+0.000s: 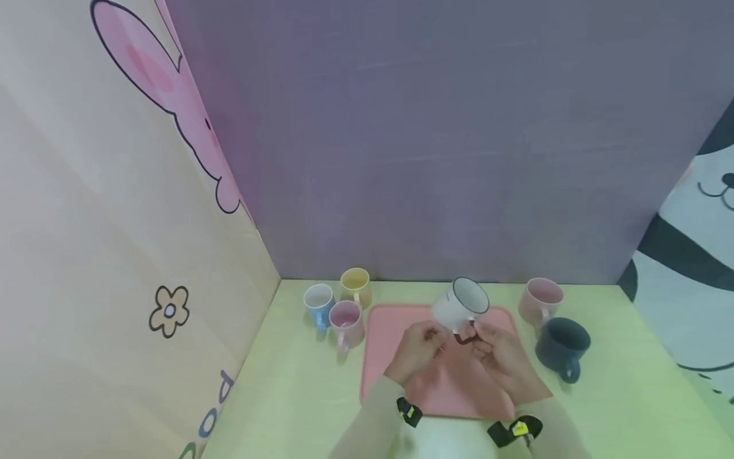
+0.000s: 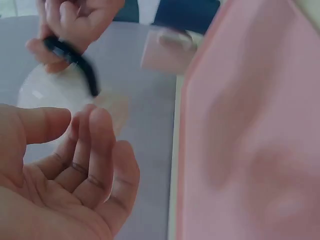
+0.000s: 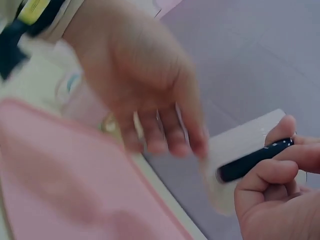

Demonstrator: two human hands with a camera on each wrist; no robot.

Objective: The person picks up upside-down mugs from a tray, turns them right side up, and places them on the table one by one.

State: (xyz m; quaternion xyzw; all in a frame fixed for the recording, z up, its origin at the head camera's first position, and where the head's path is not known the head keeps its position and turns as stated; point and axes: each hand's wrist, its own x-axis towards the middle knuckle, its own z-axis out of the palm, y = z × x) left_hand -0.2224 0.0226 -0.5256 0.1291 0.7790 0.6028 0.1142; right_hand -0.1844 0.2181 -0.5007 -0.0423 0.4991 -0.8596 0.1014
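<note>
A white mug [image 1: 450, 311] with a dark rim and black handle is held tilted above the pink tray [image 1: 381, 357]. My right hand [image 1: 504, 357] grips it by the handle [image 3: 255, 160], thumb and fingers closed around it in the right wrist view. Beside the mug is my left hand [image 1: 417, 349]. In the left wrist view the left hand [image 2: 75, 175] has loosely bent fingers, with a gap between thumb and fingertips. Its fingertips are close to the mug [image 2: 55, 90]; whether they touch it I cannot tell.
Left of the tray stand a blue mug [image 1: 318, 299], a yellow mug [image 1: 355, 285] and a pink mug [image 1: 346, 324]. At the right are another pink mug [image 1: 541, 299] and a dark blue mug [image 1: 562, 345]. A grey-purple wall [image 1: 430, 159] rises behind the table.
</note>
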